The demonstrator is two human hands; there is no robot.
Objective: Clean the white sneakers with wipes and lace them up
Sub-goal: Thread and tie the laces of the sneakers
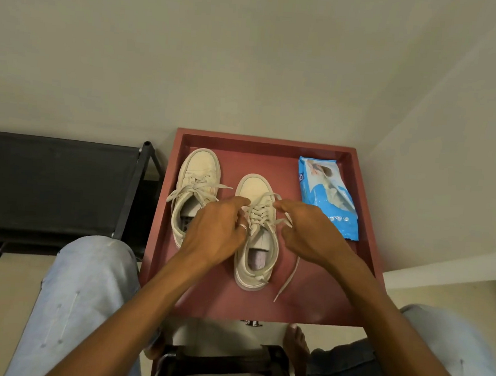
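On the red tray (321, 298), right fingers (291, 207) pinch the cream sneaker's (254, 188) lace (281, 222); left fingers' (234, 202) grip unclear.

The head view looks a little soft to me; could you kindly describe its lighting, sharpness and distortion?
Head view: dim, warm light; wide-angle lens skews the red tray rim; left hand and right hand slightly blurred; faint sheen on wipes pack.

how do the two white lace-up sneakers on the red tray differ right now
The left white sneaker sits farther back by the red tray's left wall; the right white sneaker lies nearer, mid-tray. The left hand and right hand are at the right one's laces, not the left one's. Both point toes away.
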